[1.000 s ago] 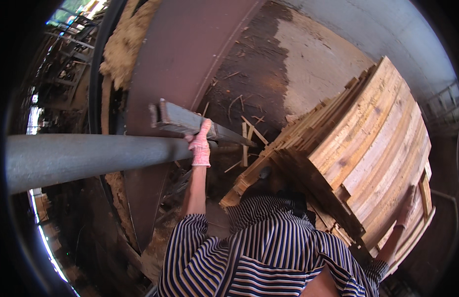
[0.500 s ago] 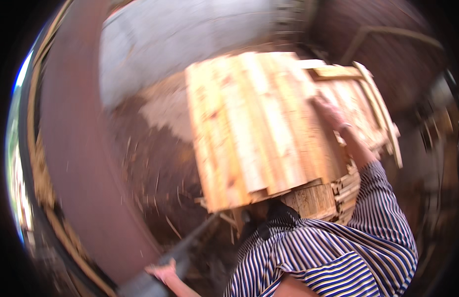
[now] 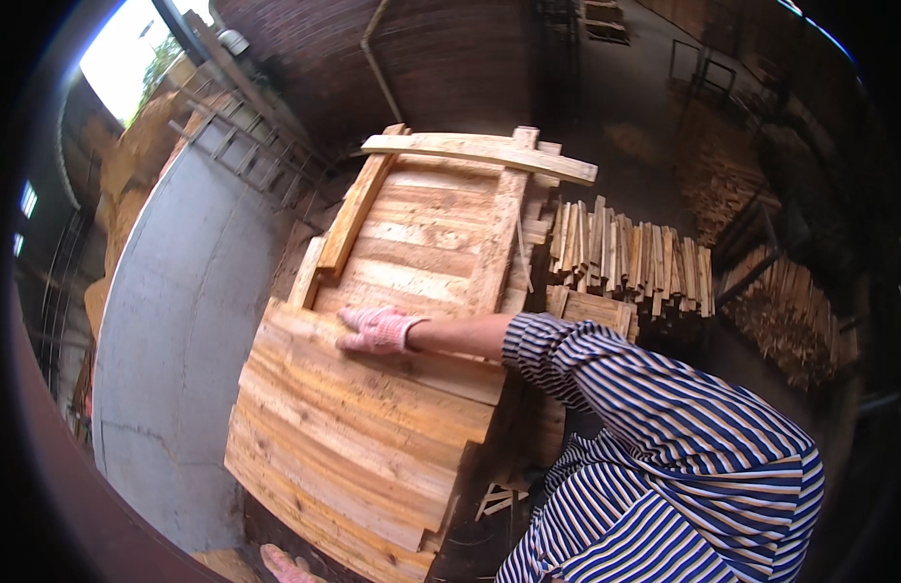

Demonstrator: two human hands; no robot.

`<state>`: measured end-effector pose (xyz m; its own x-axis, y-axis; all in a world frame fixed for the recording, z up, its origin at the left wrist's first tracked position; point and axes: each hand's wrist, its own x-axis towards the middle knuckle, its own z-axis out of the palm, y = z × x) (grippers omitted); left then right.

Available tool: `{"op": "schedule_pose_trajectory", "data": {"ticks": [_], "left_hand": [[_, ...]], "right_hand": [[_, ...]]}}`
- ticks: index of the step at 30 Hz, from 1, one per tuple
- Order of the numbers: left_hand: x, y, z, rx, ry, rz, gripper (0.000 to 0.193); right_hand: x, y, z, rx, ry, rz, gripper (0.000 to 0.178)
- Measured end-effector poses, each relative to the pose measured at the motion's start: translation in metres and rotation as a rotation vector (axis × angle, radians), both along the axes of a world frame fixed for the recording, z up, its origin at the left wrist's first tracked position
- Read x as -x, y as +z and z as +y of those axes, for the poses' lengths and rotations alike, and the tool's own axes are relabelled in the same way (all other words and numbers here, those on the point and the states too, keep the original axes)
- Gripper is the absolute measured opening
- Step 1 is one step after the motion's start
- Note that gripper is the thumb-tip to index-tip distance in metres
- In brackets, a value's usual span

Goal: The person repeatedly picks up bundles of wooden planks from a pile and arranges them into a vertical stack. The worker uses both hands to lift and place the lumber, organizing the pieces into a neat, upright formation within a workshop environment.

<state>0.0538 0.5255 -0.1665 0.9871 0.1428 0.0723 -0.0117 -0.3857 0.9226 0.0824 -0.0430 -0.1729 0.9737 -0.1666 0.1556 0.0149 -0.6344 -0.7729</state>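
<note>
My right hand (image 3: 378, 330), in a pinkish knitted glove, lies with its fingers stretched out and apart on the far edge of a panel of light planks (image 3: 358, 442). That panel is tilted, and its far side overlaps a framed wooden panel (image 3: 412, 238) with planks set across between side strips. A loose-looking wooden strip (image 3: 480, 155) crosses the framed panel's far end. At the bottom edge, partly cut off, my left hand (image 3: 287, 565) shows spread gloved fingers near the plank panel's lower corner, not visibly holding anything.
A grey concrete slab or wall (image 3: 169, 360) stands to the left. Stacked wooden sticks (image 3: 635, 253) lie to the right, with another wood pile (image 3: 786, 321) beyond. At the far left a ladder-like metal frame (image 3: 242, 146) leans near a brick wall (image 3: 460, 68).
The view has swung to the right, bringing the framed panel and stick piles into fuller view. My right hand stays at the plank panel's edge; my left hand no longer lies near the dark red beam.
</note>
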Motion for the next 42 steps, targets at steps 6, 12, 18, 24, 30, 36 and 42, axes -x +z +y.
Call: {"op": "schedule_pose_trajectory", "data": {"ticks": [6,12,18,24,30,36,42], "left_hand": [[-0.032,0.078,-0.239,-0.28,-0.316,-0.106,0.06],[-0.035,0.082,-0.391,-0.248,-0.513,-0.049,0.059],[-0.04,0.09,-0.515,-0.138,-0.605,0.018,0.056],[-0.037,0.106,-0.621,-0.365,-0.783,0.081,0.049],[-0.025,0.075,-0.601,-0.434,-0.98,-0.191,0.074],[-0.007,0.1,-0.579,-0.9,-0.529,-0.985,0.109],[-0.028,0.141,-0.528,-0.944,-0.777,-0.559,0.073]], "right_hand": [[0.021,0.031,0.0,-0.19,-0.078,-0.22,0.072],[0.127,0.041,-0.09,0.116,-0.07,-0.565,0.071],[0.179,0.018,-0.337,0.695,-0.8,-0.331,0.048],[0.21,-0.027,-0.416,0.652,-0.543,0.13,0.081],[0.212,0.062,-0.38,0.05,-0.422,0.35,0.086],[0.178,0.12,-0.32,0.358,0.007,0.042,0.086],[0.105,0.125,-0.263,0.504,0.415,-0.636,0.052]]}}
